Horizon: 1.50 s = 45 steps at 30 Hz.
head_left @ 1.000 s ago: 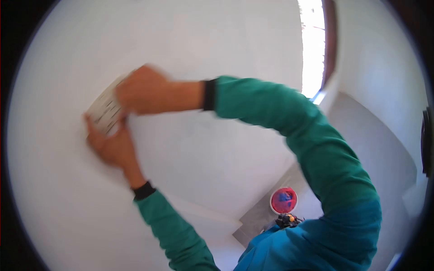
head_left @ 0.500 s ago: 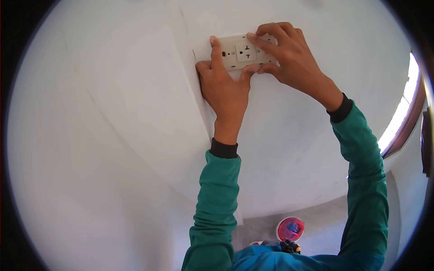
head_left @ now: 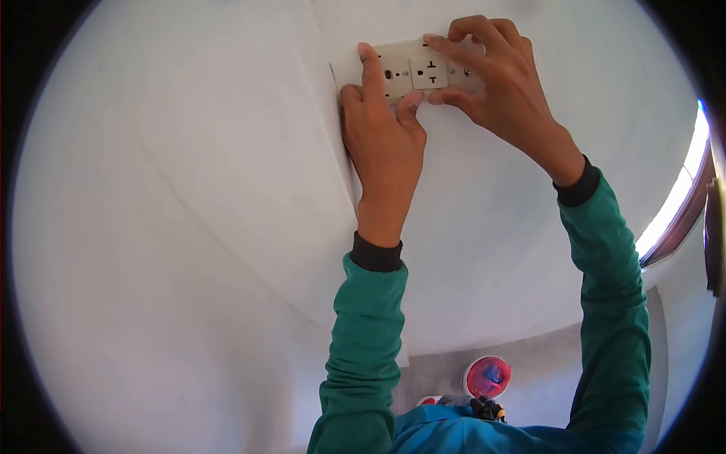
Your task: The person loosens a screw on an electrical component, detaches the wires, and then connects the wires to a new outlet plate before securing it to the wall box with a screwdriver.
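An off-white outlet plate (head_left: 397, 62) lies against the white wall at the top, with a square socket (head_left: 429, 73) in its middle and screw holes at its sides. My left hand (head_left: 384, 129) holds the plate's left part, the index finger on its left end and the thumb at its lower edge. On the right part is my right hand (head_left: 507, 83), its fingertips at the upper edge and its thumb at the lower edge. The plate's right end is partly hidden behind my right fingers.
A wall corner (head_left: 344, 170) runs down just left of the plate. Below on the grey floor (head_left: 537, 363) stands a round bucket (head_left: 488, 377) with red and blue contents. A bright window (head_left: 677, 189) is at the right edge.
The plate and both hands appear slightly higher and further right in view. My left thumb and right thumb, close together before, are now a little apart.
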### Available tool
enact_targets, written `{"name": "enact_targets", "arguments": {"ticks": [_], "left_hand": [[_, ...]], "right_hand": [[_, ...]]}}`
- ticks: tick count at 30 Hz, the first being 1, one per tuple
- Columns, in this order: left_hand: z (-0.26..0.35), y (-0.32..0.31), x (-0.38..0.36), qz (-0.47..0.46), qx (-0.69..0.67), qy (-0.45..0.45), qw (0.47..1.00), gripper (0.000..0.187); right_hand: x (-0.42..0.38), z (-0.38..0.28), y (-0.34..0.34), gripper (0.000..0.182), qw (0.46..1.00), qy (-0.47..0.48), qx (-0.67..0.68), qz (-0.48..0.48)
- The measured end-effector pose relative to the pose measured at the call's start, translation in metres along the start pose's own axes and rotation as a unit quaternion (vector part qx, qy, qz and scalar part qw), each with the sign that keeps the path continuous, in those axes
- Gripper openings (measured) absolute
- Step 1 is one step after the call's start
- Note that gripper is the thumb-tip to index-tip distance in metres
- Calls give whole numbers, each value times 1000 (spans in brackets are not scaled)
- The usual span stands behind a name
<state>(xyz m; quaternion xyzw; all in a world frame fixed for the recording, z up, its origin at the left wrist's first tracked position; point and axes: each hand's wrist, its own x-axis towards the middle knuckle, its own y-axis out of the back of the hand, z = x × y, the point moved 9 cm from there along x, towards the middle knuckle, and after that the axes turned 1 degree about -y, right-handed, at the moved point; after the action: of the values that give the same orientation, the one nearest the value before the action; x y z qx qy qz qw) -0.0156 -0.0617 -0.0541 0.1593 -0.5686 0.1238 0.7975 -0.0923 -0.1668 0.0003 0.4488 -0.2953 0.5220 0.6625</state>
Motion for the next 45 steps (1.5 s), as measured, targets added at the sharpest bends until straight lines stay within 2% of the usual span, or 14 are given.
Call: {"name": "enact_targets", "arguments": {"ticks": [12, 16, 18, 21, 22, 23, 25, 28, 30, 34, 40, 42, 43, 45], "left_hand": [[12, 10, -3, -6, -28, -19, 999, 66], [15, 25, -51, -66, -139, 73, 985, 28], [14, 5, -124, -179, -402, 207, 874, 13], [-3, -60, -285, -377, -404, 313, 773, 23], [-10, -79, -344, -404, -423, 283, 760, 23], [-19, -92, -419, -515, -393, 407, 644, 21], [-26, -84, -524, -553, -411, 565, 454, 17], [-23, -57, -575, -608, -397, 551, 412, 16], [-21, -40, -575, -470, -450, 658, 378, 13], [-20, -24, -553, -441, -474, 666, 370, 12], [-12, -35, -506, -523, -524, 518, 429, 17], [-21, -45, -456, -471, -489, 494, 544, 17], [-19, -50, -441, -472, -488, 494, 543, 17], [-33, -52, -380, -356, -466, 448, 674, 16]], "right_hand": [[-8, -2, 8, 64, 999, 21, -2, 44], [-8, -4, 16, 41, 999, 7, 16, 28], [-10, 1, 7, 58, 998, 4, 65, -5], [-9, 2, 7, 64, 999, 24, 3, 33], [-8, 1, 5, 64, 999, 27, 6, 33], [-9, 3, 6, 63, 999, 21, 7, 39], [-9, 7, 7, 63, 999, 19, 8, 47], [-12, 12, 6, 62, 999, 18, 1, 49], [-13, 12, 7, 63, 998, 30, 2, 55], [-8, 10, 12, 64, 998, 28, 15, 57], [-8, 8, 10, 64, 998, 29, 15, 60], [-9, 10, 10, 64, 998, 32, 15, 59], [-9, 10, 11, 64, 998, 31, 15, 59], [-9, 11, 10, 65, 998, 32, 21, 59]]}}
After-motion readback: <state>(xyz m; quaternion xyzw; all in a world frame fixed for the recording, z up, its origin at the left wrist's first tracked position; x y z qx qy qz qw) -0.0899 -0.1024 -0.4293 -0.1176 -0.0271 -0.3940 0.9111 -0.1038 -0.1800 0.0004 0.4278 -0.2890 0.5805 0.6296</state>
